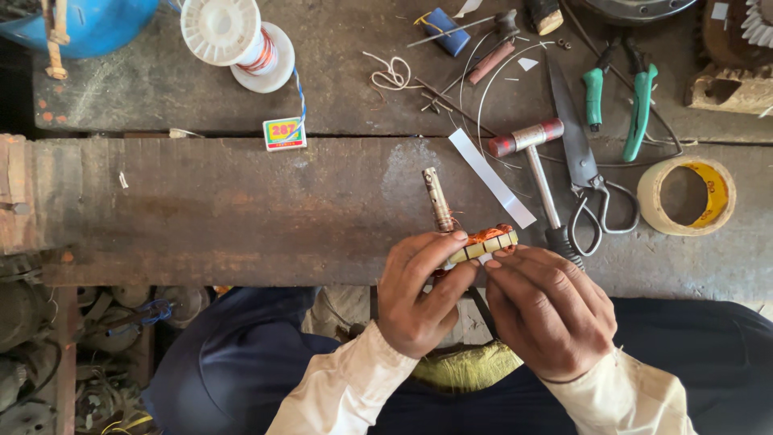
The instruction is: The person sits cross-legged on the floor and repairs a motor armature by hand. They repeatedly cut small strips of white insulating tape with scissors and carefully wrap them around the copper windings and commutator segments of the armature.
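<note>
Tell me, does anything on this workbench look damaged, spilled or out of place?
Nothing is clearly spilled or broken. Both hands, left hand and right hand, hold a small motor armature with copper winding. The bench is worn and cluttered: loose wires, scissors and a hammer lie crossed over each other.

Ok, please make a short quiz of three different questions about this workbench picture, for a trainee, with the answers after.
1. True or false: both hands grip the small motor rotor with copper winding.
2. Which tool lies directly right of the small hammer? A) scissors B) a saw C) a paintbrush
3. Fill in: the pliers at the top right have ____ handles.

Key:
1. True: the left hand and the right hand both hold it, over the near edge of the wooden bench, with its metal shaft pointing away from the person.
2. A, the scissors.
3. Green.
</note>
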